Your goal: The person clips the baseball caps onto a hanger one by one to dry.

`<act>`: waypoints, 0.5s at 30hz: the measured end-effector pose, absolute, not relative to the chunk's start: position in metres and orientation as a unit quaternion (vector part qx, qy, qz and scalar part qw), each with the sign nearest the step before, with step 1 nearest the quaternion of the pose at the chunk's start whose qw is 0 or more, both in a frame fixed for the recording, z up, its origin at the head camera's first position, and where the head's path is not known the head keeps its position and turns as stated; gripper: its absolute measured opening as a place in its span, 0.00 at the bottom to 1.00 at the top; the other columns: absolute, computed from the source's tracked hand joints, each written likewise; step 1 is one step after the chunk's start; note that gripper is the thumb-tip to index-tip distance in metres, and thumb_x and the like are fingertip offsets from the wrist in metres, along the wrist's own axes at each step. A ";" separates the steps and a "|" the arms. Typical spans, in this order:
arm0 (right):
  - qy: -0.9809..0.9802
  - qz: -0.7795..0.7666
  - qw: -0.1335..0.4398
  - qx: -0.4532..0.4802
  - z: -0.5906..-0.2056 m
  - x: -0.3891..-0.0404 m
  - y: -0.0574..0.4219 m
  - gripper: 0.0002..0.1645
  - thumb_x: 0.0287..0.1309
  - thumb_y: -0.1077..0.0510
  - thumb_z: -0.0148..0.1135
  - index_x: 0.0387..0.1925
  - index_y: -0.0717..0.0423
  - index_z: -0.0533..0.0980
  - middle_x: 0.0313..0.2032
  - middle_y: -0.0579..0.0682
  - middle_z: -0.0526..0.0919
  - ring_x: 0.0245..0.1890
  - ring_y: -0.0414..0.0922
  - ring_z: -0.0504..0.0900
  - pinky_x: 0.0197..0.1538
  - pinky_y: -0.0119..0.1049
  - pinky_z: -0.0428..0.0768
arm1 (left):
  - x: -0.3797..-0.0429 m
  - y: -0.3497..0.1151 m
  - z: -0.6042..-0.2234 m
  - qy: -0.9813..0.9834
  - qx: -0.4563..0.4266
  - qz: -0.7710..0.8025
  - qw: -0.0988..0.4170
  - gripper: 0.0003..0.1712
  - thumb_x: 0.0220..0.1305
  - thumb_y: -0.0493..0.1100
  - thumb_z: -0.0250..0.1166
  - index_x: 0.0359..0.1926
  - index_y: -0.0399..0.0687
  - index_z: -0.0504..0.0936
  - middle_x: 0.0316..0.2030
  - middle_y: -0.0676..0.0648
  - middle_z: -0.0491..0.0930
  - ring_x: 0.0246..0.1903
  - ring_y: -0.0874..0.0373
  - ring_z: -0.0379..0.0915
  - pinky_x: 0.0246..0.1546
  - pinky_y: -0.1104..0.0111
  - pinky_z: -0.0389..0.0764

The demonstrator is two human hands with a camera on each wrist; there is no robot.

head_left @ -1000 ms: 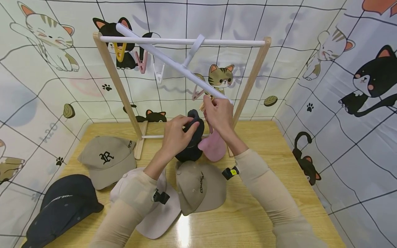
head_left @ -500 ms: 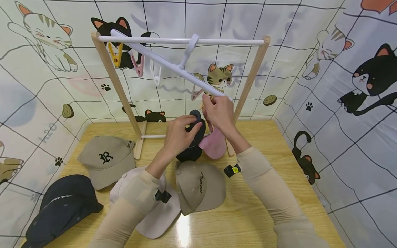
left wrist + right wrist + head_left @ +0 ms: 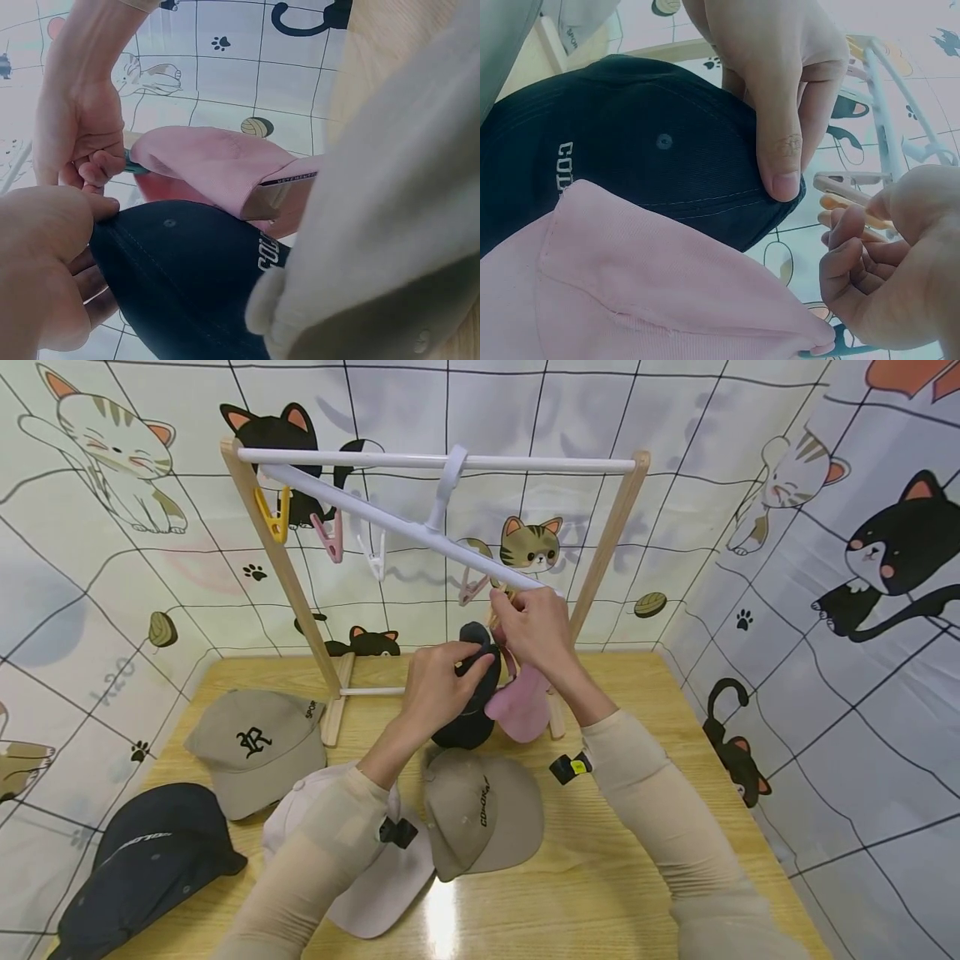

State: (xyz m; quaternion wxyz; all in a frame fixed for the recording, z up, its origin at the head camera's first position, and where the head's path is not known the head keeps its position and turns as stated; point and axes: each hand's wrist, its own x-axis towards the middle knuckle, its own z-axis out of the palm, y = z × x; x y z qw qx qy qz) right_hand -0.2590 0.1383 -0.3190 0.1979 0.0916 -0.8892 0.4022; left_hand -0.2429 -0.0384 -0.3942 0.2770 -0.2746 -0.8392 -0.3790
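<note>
In the head view, my left hand [image 3: 442, 685] pinches the edge of a dark navy baseball cap [image 3: 467, 728] between thumb and fingers. The left wrist view shows the thumb on top of that edge. My right hand [image 3: 536, 627], at the lowered right end of a white clip hanger [image 3: 405, 524], pinches an orange clip [image 3: 844, 204] with curled fingers. Beside the navy cap hangs a pink cap [image 3: 521, 710], caught in a teal clip [image 3: 135, 166]. The navy cap's edge is close to the orange clip, just apart from it in the right wrist view.
The hanger hooks over the white rail [image 3: 540, 464] of a wooden rack. Yellow [image 3: 273, 514], pink [image 3: 328, 537] and white clips [image 3: 372, 556] dangle from its left part. On the table lie a beige cap [image 3: 255, 743], a black cap [image 3: 150, 860], a pale cap [image 3: 390, 885] and a taupe cap [image 3: 487, 814].
The hanger's left end has dropped and its hook has slid left along the rail, so it tilts less. My left hand and the navy cap have shifted slightly right, toward the right hand.
</note>
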 end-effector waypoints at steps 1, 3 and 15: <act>-0.890 0.401 0.197 0.092 -0.319 -0.259 0.139 0.38 0.83 0.45 0.60 0.17 0.62 0.85 0.13 0.45 0.81 0.15 0.44 0.75 0.21 0.35 0.60 | -0.243 -0.038 -0.393 -0.840 -0.274 -0.379 0.276 0.14 0.76 0.44 0.76 0.50 0.36 0.96 0.45 0.36 0.96 0.42 0.40 0.95 0.43 0.50 0.93; -0.891 0.400 0.193 0.094 -0.318 -0.259 0.140 0.37 0.83 0.45 0.59 0.18 0.63 0.86 0.13 0.45 0.82 0.14 0.44 0.74 0.21 0.35 0.60 | -0.243 -0.037 -0.391 -0.841 -0.274 -0.379 0.273 0.15 0.76 0.44 0.76 0.51 0.36 0.96 0.44 0.36 0.96 0.37 0.40 0.94 0.38 0.51 0.92; -0.892 0.390 0.196 0.113 -0.316 -0.260 0.144 0.36 0.82 0.47 0.60 0.17 0.61 0.85 0.14 0.47 0.83 0.13 0.41 0.73 0.20 0.33 0.59 | -0.245 -0.033 -0.377 -0.852 -0.279 -0.357 0.261 0.14 0.79 0.45 0.73 0.52 0.40 0.96 0.33 0.39 0.95 0.23 0.45 0.86 0.23 0.57 0.79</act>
